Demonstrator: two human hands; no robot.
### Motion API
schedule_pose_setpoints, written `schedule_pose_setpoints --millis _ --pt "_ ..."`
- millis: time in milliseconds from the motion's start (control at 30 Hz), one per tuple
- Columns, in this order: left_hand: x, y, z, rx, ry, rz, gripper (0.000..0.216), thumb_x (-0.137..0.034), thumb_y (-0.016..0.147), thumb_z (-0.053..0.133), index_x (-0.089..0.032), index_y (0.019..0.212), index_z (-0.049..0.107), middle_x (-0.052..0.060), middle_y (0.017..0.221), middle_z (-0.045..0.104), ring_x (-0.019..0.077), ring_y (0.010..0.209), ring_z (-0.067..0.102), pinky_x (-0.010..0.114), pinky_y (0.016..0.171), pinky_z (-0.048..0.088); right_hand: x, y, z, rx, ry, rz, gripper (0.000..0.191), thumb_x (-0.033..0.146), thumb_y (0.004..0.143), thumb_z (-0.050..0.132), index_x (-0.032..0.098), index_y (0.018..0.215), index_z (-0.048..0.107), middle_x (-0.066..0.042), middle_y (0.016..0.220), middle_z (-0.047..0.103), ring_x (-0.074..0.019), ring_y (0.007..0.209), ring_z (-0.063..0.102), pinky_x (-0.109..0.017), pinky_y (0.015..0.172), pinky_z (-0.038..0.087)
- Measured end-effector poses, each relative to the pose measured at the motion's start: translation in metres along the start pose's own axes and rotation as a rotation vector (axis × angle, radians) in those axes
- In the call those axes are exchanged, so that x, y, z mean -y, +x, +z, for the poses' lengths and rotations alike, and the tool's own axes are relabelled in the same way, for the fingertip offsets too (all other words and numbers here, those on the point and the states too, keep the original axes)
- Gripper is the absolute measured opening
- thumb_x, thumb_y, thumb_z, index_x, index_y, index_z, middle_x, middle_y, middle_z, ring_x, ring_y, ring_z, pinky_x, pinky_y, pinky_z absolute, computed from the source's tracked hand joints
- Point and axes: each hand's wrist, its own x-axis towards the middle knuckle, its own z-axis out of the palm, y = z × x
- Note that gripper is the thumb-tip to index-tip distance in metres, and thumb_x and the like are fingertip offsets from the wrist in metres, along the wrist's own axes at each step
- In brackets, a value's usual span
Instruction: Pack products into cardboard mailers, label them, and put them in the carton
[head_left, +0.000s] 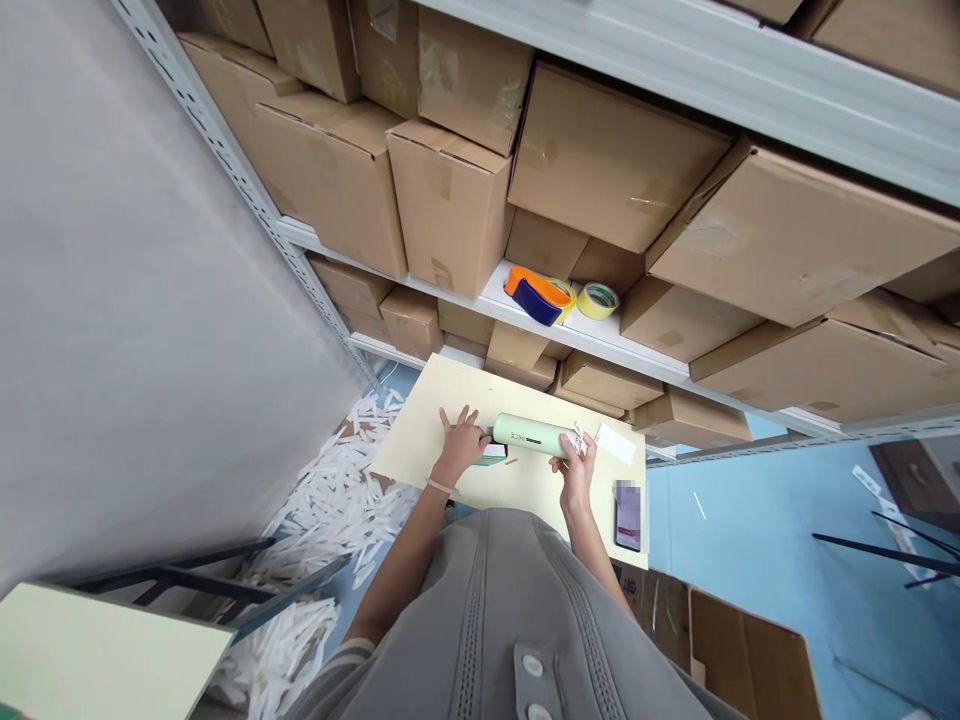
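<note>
- My right hand [576, 465] grips one green tube [529, 435] at its 3 o'clock end, on the table [517, 488].
- My left hand [459, 442] lies spread flat at its 9 o'clock end.
- One phone [628, 515] at 4 o'clock; one tape roll [598, 300] at 12.

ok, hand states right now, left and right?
Left hand: open, fingers spread, flat on the table by the left end of the green tube.
Right hand: closed on the green tube's right end.

Cardboard boxes [607, 150] crowd the shelves [495, 290], with a tape dispenser [536, 295] beside a yellow tape roll [598, 300]. White paper strips [330, 510] litter the floor [750, 540].
</note>
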Motion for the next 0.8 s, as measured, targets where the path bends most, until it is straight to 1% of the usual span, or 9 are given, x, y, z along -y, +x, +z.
schedule_pose_setpoints --millis 133,233,300,367,500,667,800 --pt "0.0 -0.005 0.002 0.002 0.0 0.056 0.029 -0.032 0.087 0.049 -0.025 0.074 0.074 0.009 0.13 0.06 0.0354 0.138 0.033 0.07 0.109 -0.008 -0.006 0.002 -0.003 -0.035 0.027 0.091 0.055 0.042 0.068 0.073 0.028 0.11 0.041 0.008 0.079 0.058 -0.0062 0.043 0.052 -0.021 0.044 0.045" --pt "-0.003 -0.009 0.005 0.002 -0.002 0.07 0.026 -0.034 0.086 0.051 -0.026 0.084 0.075 0.008 0.128 0.062 0.0351 0.139 0.032 0.066 0.112 -0.01 -0.008 0.003 -0.005 -0.04 0.047 0.14 0.052 0.042 0.068 0.073 0.028 0.107 0.041 0.008 0.078 0.058 -0.0072 0.044 0.053 -0.022 0.044 0.046" --pt "-0.004 -0.012 0.007 -0.008 0.011 0.072 0.027 -0.036 0.086 0.051 -0.027 0.096 0.074 0.008 0.128 0.062 0.0346 0.14 0.03 0.064 0.113 -0.01 -0.009 0.003 -0.006 -0.031 0.058 0.144 0.05 0.042 0.068 0.073 0.027 0.103 0.041 0.009 0.077 0.058 -0.0069 0.043 0.052 -0.022 0.043 0.046" --pt "-0.006 -0.014 0.008 -0.03 0.017 0.073 0.03 -0.037 0.087 0.049 -0.027 0.103 0.073 0.008 0.131 0.059 0.0342 0.14 0.029 0.064 0.114 -0.009 -0.009 0.002 -0.007 -0.018 0.068 0.135 0.046 0.042 0.069 0.073 0.027 0.099 0.042 0.009 0.077 0.057 -0.0059 0.043 0.05 -0.021 0.042 0.045" --pt "-0.009 -0.015 0.005 -0.088 0.012 0.066 0.028 -0.033 0.089 0.048 -0.028 0.101 0.073 0.007 0.136 0.056 0.0334 0.14 0.03 0.064 0.114 -0.007 -0.009 0.002 -0.009 -0.002 0.109 0.149 0.042 0.041 0.068 0.073 0.025 0.09 0.042 0.009 0.075 0.054 -0.0048 0.042 0.048 -0.02 0.04 0.041" --pt "-0.012 -0.017 -0.002 -0.141 0.003 0.054 0.028 -0.03 0.091 0.046 -0.026 0.1 0.072 0.007 0.133 0.058 0.0319 0.134 0.04 0.064 0.114 -0.006 -0.012 0.004 -0.013 -0.014 0.146 0.203 0.043 0.041 0.067 0.074 0.025 0.089 0.041 0.009 0.074 0.056 -0.0055 0.043 0.05 -0.019 0.04 0.042" --pt "-0.012 -0.017 -0.006 -0.169 -0.046 0.025 0.033 -0.032 0.094 0.04 -0.024 0.101 0.071 0.009 0.129 0.061 0.0287 0.117 0.056 0.062 0.115 -0.004 -0.014 0.005 -0.014 -0.023 0.142 0.235 0.043 0.041 0.067 0.074 0.025 0.09 0.043 0.008 0.074 0.057 -0.0058 0.044 0.052 -0.019 0.041 0.045"
